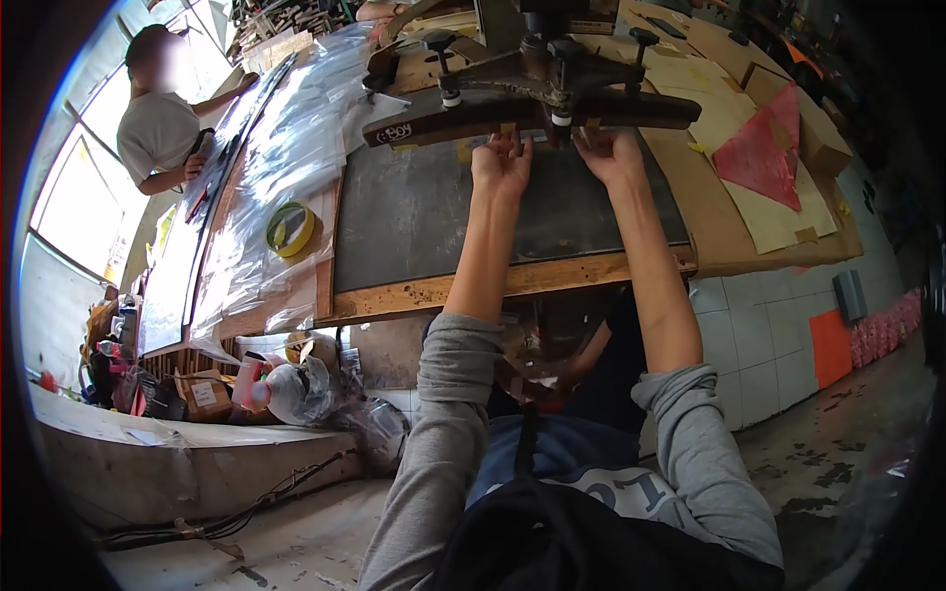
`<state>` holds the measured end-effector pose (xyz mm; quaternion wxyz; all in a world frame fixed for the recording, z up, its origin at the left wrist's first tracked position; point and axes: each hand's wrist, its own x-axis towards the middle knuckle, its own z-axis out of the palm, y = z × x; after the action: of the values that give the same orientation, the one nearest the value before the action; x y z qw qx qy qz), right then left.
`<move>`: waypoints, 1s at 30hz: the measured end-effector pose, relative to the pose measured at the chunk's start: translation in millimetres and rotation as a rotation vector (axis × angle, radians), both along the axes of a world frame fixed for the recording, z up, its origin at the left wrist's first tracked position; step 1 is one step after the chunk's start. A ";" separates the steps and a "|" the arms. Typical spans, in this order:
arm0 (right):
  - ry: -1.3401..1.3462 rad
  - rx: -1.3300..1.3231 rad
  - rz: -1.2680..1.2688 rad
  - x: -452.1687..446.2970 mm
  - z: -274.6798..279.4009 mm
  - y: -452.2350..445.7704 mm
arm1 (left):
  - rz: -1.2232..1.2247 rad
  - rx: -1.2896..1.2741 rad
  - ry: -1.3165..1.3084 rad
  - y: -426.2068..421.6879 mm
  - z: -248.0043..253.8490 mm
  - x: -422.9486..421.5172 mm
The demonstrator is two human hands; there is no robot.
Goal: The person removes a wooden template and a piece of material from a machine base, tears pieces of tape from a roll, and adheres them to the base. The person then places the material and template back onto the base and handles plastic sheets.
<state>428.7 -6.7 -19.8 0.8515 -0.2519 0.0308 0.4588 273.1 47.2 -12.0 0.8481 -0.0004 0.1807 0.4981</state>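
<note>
Bar (483, 116) just beyond left hand (503, 169), right hand (611, 160); contact unclear.

A dark press bar (493, 112), pale lettering (395, 132) near its left end, stretches across a scuffed black board (419, 212). A wooden strip (424, 294) edges the board's near side.

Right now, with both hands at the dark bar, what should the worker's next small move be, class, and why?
Probably to ease the left hand and right hand back over the dark board, away from the dark bar: both reach to its near side and might be pinched if it moved. Whether they touch it is unclear.
</note>
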 end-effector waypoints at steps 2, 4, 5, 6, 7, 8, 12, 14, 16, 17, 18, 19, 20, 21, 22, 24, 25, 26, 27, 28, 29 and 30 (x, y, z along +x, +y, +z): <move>-0.048 0.021 0.010 -2.6 7.0 -0.5 | -0.014 0.012 -0.016 7.1 -4.0 1.7; -0.111 0.051 0.057 -4.2 9.4 -5.1 | -0.039 0.032 -0.044 14.5 -10.7 3.7; -0.131 0.064 0.077 -2.5 5.7 -5.4 | -0.056 0.046 -0.065 15.9 -11.0 1.9; -0.153 0.077 0.098 -0.6 3.1 -4.6 | -0.071 0.060 -0.087 16.1 -11.7 0.4; -0.179 0.093 0.120 2.1 1.5 -4.1 | -0.073 0.048 -0.071 15.7 -11.7 0.8; -0.174 0.089 0.129 2.2 1.2 -5.0 | -0.074 0.035 -0.053 15.1 -10.2 -0.2; -0.184 0.087 0.154 4.2 4.5 -7.0 | -0.077 0.123 0.019 8.2 -2.8 -4.1; -0.184 0.084 0.148 3.3 5.2 -7.4 | -0.062 0.123 0.037 7.3 -3.2 -3.4; -0.168 0.077 0.128 3.0 6.1 -7.2 | -0.049 0.133 0.046 10.8 -6.0 -1.5; -0.193 0.086 0.120 2.9 5.5 -7.5 | -0.046 0.140 0.048 13.9 -8.6 -0.3; -0.219 0.093 0.112 2.7 4.8 -8.1 | -0.042 0.146 0.049 15.6 -12.5 0.5; -0.247 0.100 0.106 2.8 5.1 -8.0 | -0.030 0.146 0.061 17.1 -15.8 2.2; -0.231 0.096 0.116 4.5 2.6 -6.7 | -0.018 0.146 0.073 15.6 -14.3 3.2; -0.215 0.093 0.127 6.0 0.5 -5.3 | -0.005 0.146 0.085 13.4 -12.3 3.3; -0.201 0.091 0.139 7.6 -0.6 -3.1 | -0.008 0.167 0.091 12.1 -11.5 2.5; -0.214 0.103 0.135 3.7 1.5 -5.8 | -0.013 0.210 0.103 13.5 -12.8 1.7; -0.221 0.111 0.132 2.4 3.1 -6.1 | 0.004 0.202 0.108 15.0 -12.8 2.2; -0.201 0.106 0.124 5.5 0.5 -2.7 | 0.019 0.194 0.115 14.2 -11.1 1.9; -0.181 0.100 0.115 8.8 -2.8 0.1 | 0.032 0.184 0.124 12.5 -10.3 1.8; -0.158 0.094 0.105 11.7 -7.6 1.5 | 0.042 0.197 0.138 9.7 -10.4 2.2; -0.170 0.091 0.086 8.9 -6.4 -0.3 | 0.054 0.209 0.153 5.1 -6.8 0.9; -0.183 0.088 0.068 7.1 -4.5 -2.4 | 0.066 0.221 0.165 2.0 -3.8 -0.3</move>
<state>435.8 -9.2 -24.3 0.8449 -0.2561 -0.0761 0.4635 272.8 49.2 -15.8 0.8084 0.1280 0.1939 0.5409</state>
